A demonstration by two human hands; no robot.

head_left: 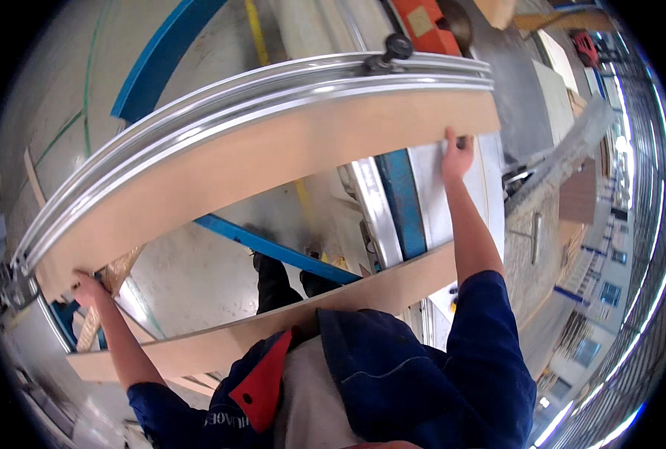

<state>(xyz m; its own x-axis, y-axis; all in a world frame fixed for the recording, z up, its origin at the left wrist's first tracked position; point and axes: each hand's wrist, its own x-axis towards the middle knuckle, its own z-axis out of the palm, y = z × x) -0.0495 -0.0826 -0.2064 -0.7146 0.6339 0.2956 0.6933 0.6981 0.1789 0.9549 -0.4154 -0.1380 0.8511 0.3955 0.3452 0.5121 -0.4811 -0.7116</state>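
Note:
A long, light-brown wooden board (273,150) lies along a silver metal fence (273,84). My left hand (88,289) grips its near edge at the left end. At the other end, my right hand (457,157) holds the same edge, with the thumb on top and the other fingers partly hidden. A second long board (288,320) of the same colour runs across in front of my body, under my forearms; neither hand touches it.
A black knob (398,46) stands on the fence. Blue metal beams (273,251) pass below the boards. To the right are the white machine table (479,176) and a grey guard or arm (565,153). An orange-red machine part (425,26) sits at the far side.

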